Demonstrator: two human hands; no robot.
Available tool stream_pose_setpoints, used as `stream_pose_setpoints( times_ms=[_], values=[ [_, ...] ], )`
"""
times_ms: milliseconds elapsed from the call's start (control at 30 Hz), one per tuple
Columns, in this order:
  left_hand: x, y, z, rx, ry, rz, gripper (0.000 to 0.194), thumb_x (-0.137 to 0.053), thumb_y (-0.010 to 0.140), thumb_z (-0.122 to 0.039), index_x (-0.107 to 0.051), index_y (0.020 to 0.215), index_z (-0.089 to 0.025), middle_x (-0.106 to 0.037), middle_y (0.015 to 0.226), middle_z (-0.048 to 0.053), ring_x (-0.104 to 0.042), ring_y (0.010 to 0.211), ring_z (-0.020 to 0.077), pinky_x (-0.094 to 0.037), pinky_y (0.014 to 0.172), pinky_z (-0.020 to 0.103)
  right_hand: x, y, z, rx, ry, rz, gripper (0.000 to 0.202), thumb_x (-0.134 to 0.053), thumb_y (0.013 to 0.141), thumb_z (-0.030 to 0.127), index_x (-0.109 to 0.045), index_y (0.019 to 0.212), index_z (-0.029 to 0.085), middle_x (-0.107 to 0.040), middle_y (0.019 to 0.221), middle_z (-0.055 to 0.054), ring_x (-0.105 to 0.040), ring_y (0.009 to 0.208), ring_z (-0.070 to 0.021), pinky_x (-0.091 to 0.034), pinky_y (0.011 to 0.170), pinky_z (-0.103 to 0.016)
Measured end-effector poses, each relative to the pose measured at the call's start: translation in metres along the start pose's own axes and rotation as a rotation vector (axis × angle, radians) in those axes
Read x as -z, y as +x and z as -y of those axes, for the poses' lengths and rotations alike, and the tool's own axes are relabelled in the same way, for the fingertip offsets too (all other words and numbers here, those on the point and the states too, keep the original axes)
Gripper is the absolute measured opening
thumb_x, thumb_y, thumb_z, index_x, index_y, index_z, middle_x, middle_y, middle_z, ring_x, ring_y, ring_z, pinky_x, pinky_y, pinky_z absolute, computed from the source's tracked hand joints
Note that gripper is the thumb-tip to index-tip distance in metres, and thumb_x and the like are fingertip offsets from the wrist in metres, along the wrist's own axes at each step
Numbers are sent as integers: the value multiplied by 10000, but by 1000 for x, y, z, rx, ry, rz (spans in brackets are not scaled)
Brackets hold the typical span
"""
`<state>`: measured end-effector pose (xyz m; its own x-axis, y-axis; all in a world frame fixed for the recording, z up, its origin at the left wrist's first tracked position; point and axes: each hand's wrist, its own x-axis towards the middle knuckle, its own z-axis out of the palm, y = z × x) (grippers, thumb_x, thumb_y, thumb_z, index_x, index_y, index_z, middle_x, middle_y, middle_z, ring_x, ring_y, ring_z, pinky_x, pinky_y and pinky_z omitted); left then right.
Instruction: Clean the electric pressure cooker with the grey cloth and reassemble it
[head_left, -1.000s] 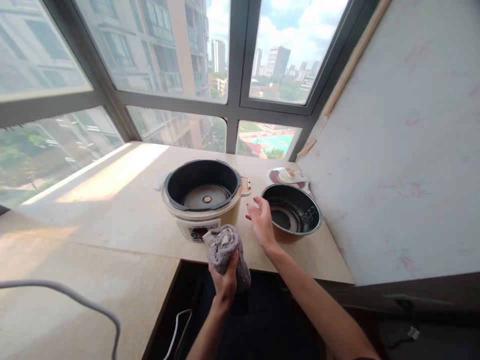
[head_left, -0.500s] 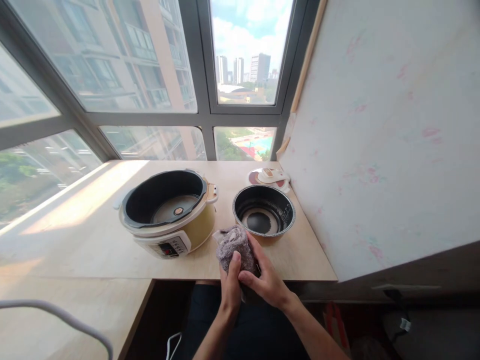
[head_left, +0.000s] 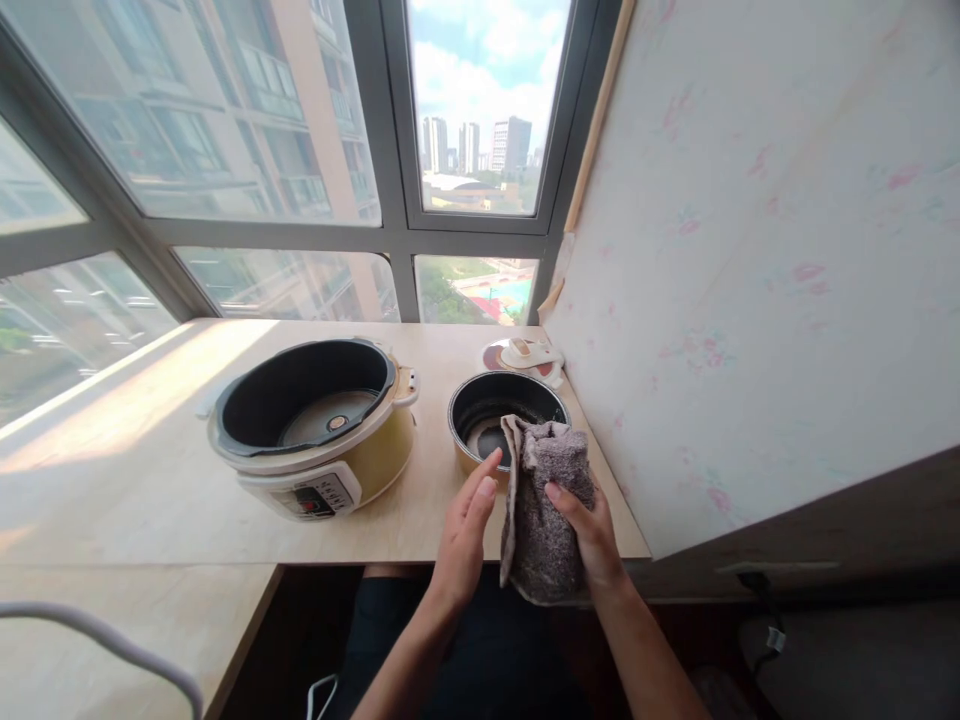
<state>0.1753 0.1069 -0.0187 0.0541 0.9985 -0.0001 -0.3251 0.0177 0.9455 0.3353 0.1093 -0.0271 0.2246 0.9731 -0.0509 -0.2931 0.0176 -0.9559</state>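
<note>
Counter (head_left: 135,500) bhnd, grey cloth (head_left: 544,535) sits in R grip (head_left: 598,542).

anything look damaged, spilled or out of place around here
Yes, one spot: a tan flap juts out at the lower end of the wooden-looking trim beside the window, so the edge there looks torn or loose. Otherwise nothing stands out: the cooker and the pot stand upright on the counter, and no spill shows.

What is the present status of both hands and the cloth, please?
Right hand gripping folded cloth. Left hand open beside it, holding nothing. Cloth partly hiding round pot from view.
</note>
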Motion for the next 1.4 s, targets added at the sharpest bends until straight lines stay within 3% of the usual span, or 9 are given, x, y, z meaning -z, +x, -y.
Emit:
stream_pose_setpoints(
  times_ms=[267,500,633,800,933,1067,1167,1300,1400],
  values=[
    [31,39,26,-108,135,-466,491,-761,763,-400,-646,1193,-194,-623,1365,162,-551,1345,321,-416,1154,484,35,28,26,-39,9,-150,372,-799,691,453,-702,999,268,-765,980,-70,-713,1002,-351,-597,855,-484],
    [21,85,35,-15,135,-426,842,-799,760,-312,-381,1474,-153,-380,1585,241,-392,1486,314,-358,1203,438,43,55,59,35,-70,-111,464,-839,659,441,-671,1028,214,-765,901,-63,-737,865,-307,-607,787,-434],
    [18,103,38,-77,144,-372,705,-718,753,-169,-479,1416,-151,-527,1491,172,-481,1423,287,-399,1180,393,34,69,81,63,-69,-42,462,-818,692,443,-659,1057,209,-768,915,-63,-738,836,-287,-607,774,-416],
    [20,109,41,-143,155,-376,713,-600,676,-49,-576,1384,-137,-619,1414,122,-573,1335,276,-408,1183,398,15,102,90,-200,-20,151,392,-677,779,540,-672,975,202,-764,874,-89,-738,834,-295,-608,746,-428],
    [24,104,44,-117,54,-473,780,-607,660,-53,-558,1436,-109,-579,1467,147,-560,1355,294,-415,1182,414,-9,138,68,-334,-132,338,396,-752,706,418,-673,1021,191,-758,853,-63,-725,788,-259,-596,752,-405],
    [30,100,48,-114,39,-498,766,-611,675,-71,-566,1439,-108,-595,1450,143,-562,1353,299,-387,1202,444,-33,165,31,-265,-493,577,430,-798,669,315,-678,1058,176,-755,957,-41,-705,849,-224,-564,795,-355],
    [33,99,48,-99,75,-490,751,-613,684,-78,-577,1434,-119,-608,1436,138,-568,1345,304,-392,1198,454,-48,174,12,-29,-971,709,378,-754,756,281,-686,1109,166,-736,1119,-63,-679,1034,-250,-515,932,-369],
    [36,100,50,-120,143,-484,709,-604,692,-85,-615,1398,-148,-600,1449,120,-539,1376,301,-383,1206,438,-59,170,6,242,-1652,599,341,-642,890,203,-630,1217,107,-658,1261,-183,-611,1203,-318,-486,980,-400],
    [38,100,53,-161,185,-469,698,-581,703,-107,-610,1399,-145,-584,1468,112,-512,1401,290,-360,1221,422,-63,158,6,245,-1851,592,371,-631,927,285,-597,1255,115,-637,1247,-201,-628,1174,-343,-531,896,-407]
  ],
)
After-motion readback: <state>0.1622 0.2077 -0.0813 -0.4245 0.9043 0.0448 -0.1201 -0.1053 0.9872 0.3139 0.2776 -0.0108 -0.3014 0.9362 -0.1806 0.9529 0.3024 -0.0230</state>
